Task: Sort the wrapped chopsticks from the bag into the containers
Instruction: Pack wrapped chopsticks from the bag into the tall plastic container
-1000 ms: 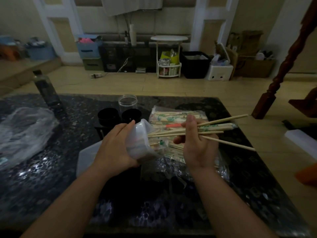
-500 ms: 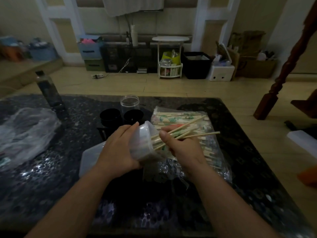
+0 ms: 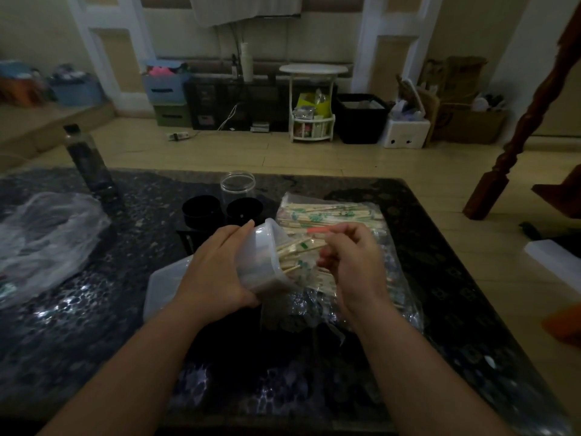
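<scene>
Looking down from the head camera, you have your left hand [image 3: 217, 278] gripping a clear plastic tub [image 3: 261, 262]. It is tipped on its side with the mouth facing right, held just above the middle of the table [image 3: 94, 341]. Your right hand [image 3: 352, 262] has its fingers curled around the outer ends of a bundle of wrapped chopsticks [image 3: 295, 248], whose other ends are already inside the tub. The bag [image 3: 333, 212] they come from lies flat just behind and under your right hand, towards the far right of the table, with many pairs left in it. A clear jar [image 3: 237, 187] and two black cups [image 3: 201, 210] stand near the far edge, just behind the tub. A pale lid [image 3: 160, 287] lies under your left wrist.

The risks, as I judge them:
- The tub is nearly level, so if you let go of the bundle before it is pushed home, the sticks can slide back out onto the bag.
- The sticks fan out at different angles, so a stray tip could catch the rim and snap or tear its wrapper.
- Your left knuckles are close to the black cups, so a sharp push to the left could knock them or the jar over.
- The light is dim and your right hand is blurred, so check that no pair has slipped loose.
</scene>
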